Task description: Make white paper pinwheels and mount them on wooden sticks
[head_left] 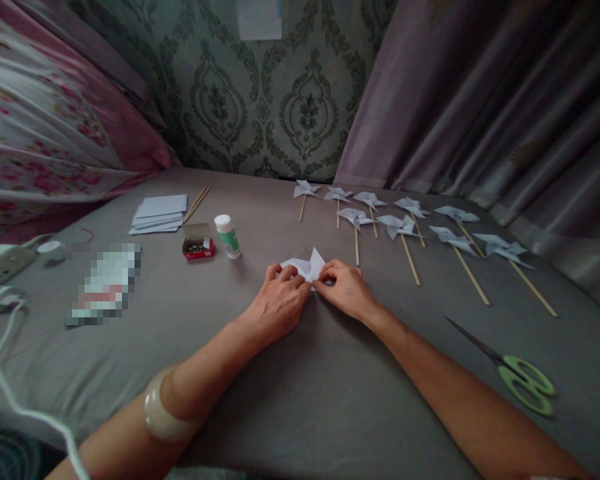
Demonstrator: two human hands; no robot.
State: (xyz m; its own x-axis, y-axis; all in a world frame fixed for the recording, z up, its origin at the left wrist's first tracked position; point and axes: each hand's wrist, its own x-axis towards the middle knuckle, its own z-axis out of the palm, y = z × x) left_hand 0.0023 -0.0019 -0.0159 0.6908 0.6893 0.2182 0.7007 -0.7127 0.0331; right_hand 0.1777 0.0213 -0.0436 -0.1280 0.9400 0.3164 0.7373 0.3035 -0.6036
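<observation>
Both my hands are closed on a white paper pinwheel [310, 267] at the middle of the grey-covered surface. My left hand [283, 297] grips its left side with curled fingers, hiding part of the paper. From the right, my right hand [346, 288] pinches a blade edge close to the centre. One pointed blade stands up between the hands. No stick shows on this pinwheel. A glue stick [229, 238] with a white cap stands upright beyond my left hand, beside an open red box [199, 248] of small metal pins or tacks.
Several finished pinwheels [399, 227] on wooden sticks lie at the back right. Green-handled scissors [523, 380] rest near my right forearm. At the back left are stacked white paper [160, 213] and loose sticks [197, 204]. A power strip [5, 263] and white cable [10, 393] lie far left.
</observation>
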